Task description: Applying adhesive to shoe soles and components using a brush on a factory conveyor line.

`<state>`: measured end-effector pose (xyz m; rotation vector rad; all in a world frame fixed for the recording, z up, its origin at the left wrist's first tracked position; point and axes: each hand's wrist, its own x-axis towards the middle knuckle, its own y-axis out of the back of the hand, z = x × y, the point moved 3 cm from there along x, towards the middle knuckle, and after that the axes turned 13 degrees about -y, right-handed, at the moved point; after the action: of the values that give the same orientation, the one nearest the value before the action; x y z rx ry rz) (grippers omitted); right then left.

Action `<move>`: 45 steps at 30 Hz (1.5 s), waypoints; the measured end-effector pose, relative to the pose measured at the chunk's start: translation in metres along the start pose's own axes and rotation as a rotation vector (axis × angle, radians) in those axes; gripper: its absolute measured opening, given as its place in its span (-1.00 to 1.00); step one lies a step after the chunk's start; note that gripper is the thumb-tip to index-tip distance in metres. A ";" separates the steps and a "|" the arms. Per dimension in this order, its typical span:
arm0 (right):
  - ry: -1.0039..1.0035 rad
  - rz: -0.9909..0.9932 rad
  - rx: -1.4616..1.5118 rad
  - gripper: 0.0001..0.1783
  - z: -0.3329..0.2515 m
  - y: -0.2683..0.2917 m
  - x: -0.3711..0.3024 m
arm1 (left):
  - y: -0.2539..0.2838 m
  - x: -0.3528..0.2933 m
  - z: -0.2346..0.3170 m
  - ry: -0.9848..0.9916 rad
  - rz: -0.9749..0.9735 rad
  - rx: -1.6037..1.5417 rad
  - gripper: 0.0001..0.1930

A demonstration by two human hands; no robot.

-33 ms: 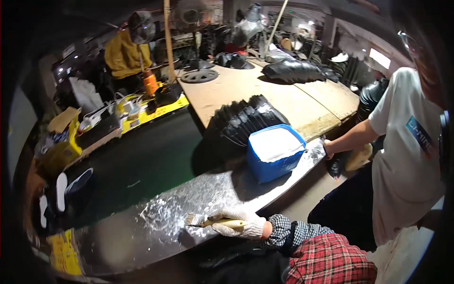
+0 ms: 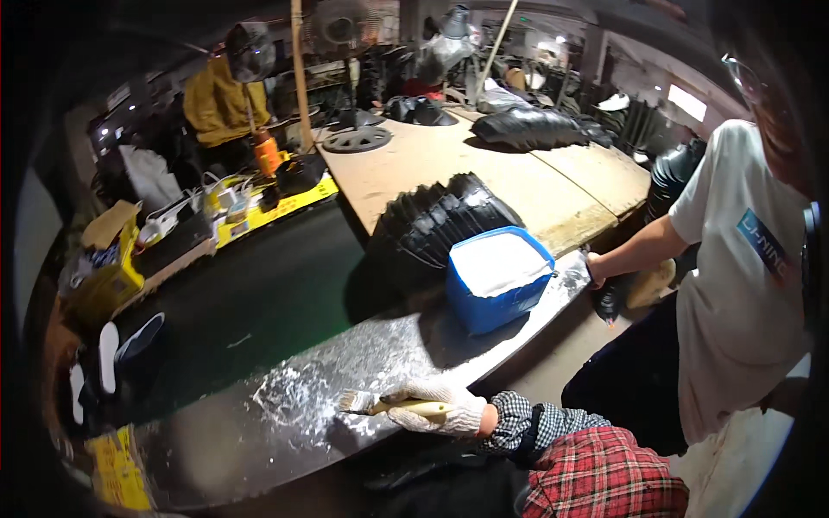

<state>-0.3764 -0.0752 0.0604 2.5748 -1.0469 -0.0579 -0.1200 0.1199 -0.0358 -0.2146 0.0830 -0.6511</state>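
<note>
My right hand, in a white knitted glove, is closed around the pale yellow handle of a paintbrush. The brush points left, its bristles just over or on a dark work surface smeared with white; I cannot tell whether they touch. Behind the hand, to the right, stands a blue square tub filled with white paste. My left hand is out of view.
A ribbed stack of black pieces lies behind the tub, by a wooden tabletop. Shoe-sole shapes stand at the left. Another person is at the right, one hand at the surface's end.
The view has shifted slightly, so the background sits a little further left. My gloved hand keeps the same hold on the paintbrush.
</note>
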 end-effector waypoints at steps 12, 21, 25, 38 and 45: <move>0.011 -0.047 0.021 -0.67 0.003 0.008 0.013 | 0.078 -0.075 0.066 0.027 0.256 -0.214 -0.06; 0.161 0.140 0.129 -0.73 -0.018 0.058 -0.015 | 0.047 -0.198 0.081 0.104 -0.223 -0.555 0.09; 0.224 0.433 -0.002 -0.73 -0.026 0.115 -0.047 | -0.009 -0.127 0.100 -0.143 -0.336 -0.565 0.00; -0.023 0.759 -0.302 -0.66 0.005 0.230 -0.018 | -0.078 -0.080 0.022 0.302 -0.322 -0.848 -0.09; 0.018 0.663 -0.268 -0.73 0.013 0.230 -0.024 | -0.001 -0.133 0.005 0.520 0.075 -0.593 -0.14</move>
<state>-0.5500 -0.2148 0.1249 1.8866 -1.6959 -0.0046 -0.2257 0.2013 -0.0299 -0.6061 0.7862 -0.5815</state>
